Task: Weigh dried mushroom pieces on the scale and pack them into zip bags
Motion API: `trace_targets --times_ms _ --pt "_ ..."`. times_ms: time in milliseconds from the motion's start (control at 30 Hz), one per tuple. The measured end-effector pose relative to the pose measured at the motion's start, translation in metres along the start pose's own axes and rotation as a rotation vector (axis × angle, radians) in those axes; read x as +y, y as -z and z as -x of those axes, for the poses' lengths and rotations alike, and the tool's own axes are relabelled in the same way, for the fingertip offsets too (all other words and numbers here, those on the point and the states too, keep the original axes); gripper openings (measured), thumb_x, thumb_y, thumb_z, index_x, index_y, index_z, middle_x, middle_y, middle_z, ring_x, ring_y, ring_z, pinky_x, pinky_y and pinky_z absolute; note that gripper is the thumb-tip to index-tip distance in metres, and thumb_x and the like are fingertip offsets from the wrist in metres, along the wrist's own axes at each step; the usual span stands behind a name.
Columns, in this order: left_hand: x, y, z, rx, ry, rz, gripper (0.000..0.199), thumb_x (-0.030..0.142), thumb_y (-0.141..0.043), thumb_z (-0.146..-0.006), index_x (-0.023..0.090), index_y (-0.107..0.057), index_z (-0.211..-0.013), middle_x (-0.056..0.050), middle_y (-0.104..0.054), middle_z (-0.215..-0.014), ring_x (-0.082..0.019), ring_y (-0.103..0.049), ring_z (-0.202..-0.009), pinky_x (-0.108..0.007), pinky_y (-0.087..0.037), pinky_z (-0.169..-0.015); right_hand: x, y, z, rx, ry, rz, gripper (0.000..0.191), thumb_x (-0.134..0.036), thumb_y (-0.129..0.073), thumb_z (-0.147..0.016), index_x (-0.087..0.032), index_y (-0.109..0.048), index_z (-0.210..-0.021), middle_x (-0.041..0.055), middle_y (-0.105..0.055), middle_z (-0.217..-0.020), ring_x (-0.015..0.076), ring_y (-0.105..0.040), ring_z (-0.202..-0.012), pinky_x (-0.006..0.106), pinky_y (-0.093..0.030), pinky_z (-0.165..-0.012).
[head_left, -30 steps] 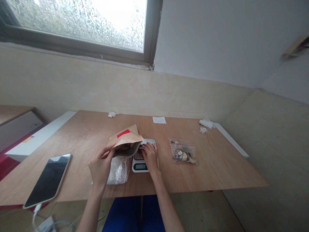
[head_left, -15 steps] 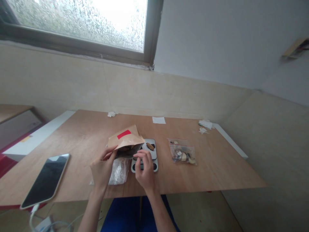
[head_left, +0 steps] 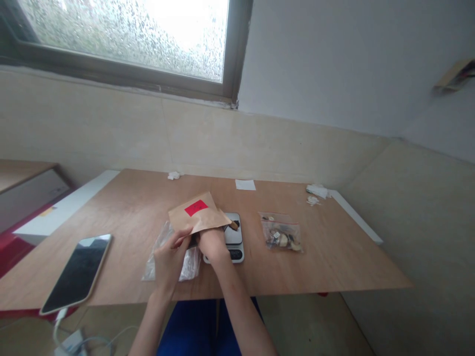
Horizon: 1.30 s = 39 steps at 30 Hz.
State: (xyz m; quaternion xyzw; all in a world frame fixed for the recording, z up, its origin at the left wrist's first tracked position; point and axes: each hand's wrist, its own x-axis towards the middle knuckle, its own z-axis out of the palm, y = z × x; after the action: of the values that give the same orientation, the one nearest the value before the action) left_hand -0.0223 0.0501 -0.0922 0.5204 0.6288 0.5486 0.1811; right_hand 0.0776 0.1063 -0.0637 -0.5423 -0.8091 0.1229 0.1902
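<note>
A brown paper bag point(head_left: 208, 220) with a red label is gripped at its near edge by my left hand point(head_left: 172, 254). Its mouth faces me, and my right hand point(head_left: 213, 243) reaches inside, so the fingers are hidden. Behind the bag, partly covered, stands a small kitchen scale point(head_left: 234, 236) with a dark display at its front. On the scale's plate lies a brown piece point(head_left: 234, 225) beside something dark. Under my left hand and the bag is a crumpled clear plastic bag point(head_left: 190, 264).
A zip bag point(head_left: 282, 233) of mixed dried pieces lies to the right. A smartphone point(head_left: 77, 273) with a plugged-in cable rests at the left edge of the wooden table point(head_left: 334, 257). White paper point(head_left: 245, 185) and crumpled tissues point(head_left: 317, 191) sit along the back.
My right hand has moved from beside the bag's mouth into it. The paper bag has tilted so that more of its red label shows.
</note>
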Motion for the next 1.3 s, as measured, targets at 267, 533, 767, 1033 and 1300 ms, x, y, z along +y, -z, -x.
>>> trace_targets --times_ms 267,533,767,1033,1300 --pt "0.000 -0.004 0.002 0.003 0.019 0.010 0.019 0.037 -0.059 -0.074 0.025 -0.069 -0.085 0.002 -0.073 -0.077 -0.020 -0.069 -0.077 -0.024 -0.052 -0.062 0.002 -0.006 0.013 0.060 -0.033 -0.045 0.040 -0.013 -0.042 -0.088 -0.009 -0.050 -0.127 0.0165 -0.049 -0.133 0.0286 -0.044 -0.124 0.041 -0.029 -0.108" --pt "0.003 0.001 -0.002 0.021 0.019 0.004 0.019 0.037 -0.059 -0.074 0.027 -0.069 -0.086 0.003 -0.072 -0.073 -0.019 -0.069 -0.074 -0.023 -0.053 -0.062 0.004 -0.003 0.035 0.115 -0.001 -0.043 0.041 -0.001 -0.039 -0.085 -0.017 -0.061 -0.116 0.0100 -0.065 -0.110 0.0257 -0.054 -0.107 0.037 -0.043 -0.093" --pt "0.007 0.003 -0.006 0.062 -0.022 -0.018 0.019 0.037 -0.059 -0.074 0.025 -0.069 -0.084 0.003 -0.072 -0.070 -0.019 -0.070 -0.073 -0.022 -0.053 -0.060 0.018 0.000 0.049 0.278 0.161 -0.180 0.030 -0.003 -0.046 -0.084 -0.020 -0.068 -0.095 0.0051 -0.069 -0.089 0.0218 -0.056 -0.096 0.034 -0.046 -0.085" --pt "0.005 0.005 -0.010 0.063 -0.019 -0.061 0.018 0.037 -0.060 -0.075 0.026 -0.070 -0.086 0.003 -0.073 -0.077 -0.019 -0.069 -0.077 -0.021 -0.052 -0.063 0.037 0.018 0.082 0.533 -0.038 -0.905 0.007 -0.021 -0.059 -0.082 -0.020 -0.065 -0.083 0.0027 -0.070 -0.084 0.0160 -0.064 -0.083 0.030 -0.051 -0.080" --pt "0.003 0.008 -0.016 0.090 -0.024 -0.105 0.016 0.037 -0.062 -0.075 0.027 -0.070 -0.085 0.005 -0.072 -0.074 -0.019 -0.069 -0.076 -0.020 -0.050 -0.061 0.096 -0.013 0.073 0.529 -0.226 -0.974 0.015 -0.030 -0.060 -0.079 -0.016 -0.064 -0.082 0.0058 -0.068 -0.081 0.0178 -0.064 -0.081 0.031 -0.050 -0.079"
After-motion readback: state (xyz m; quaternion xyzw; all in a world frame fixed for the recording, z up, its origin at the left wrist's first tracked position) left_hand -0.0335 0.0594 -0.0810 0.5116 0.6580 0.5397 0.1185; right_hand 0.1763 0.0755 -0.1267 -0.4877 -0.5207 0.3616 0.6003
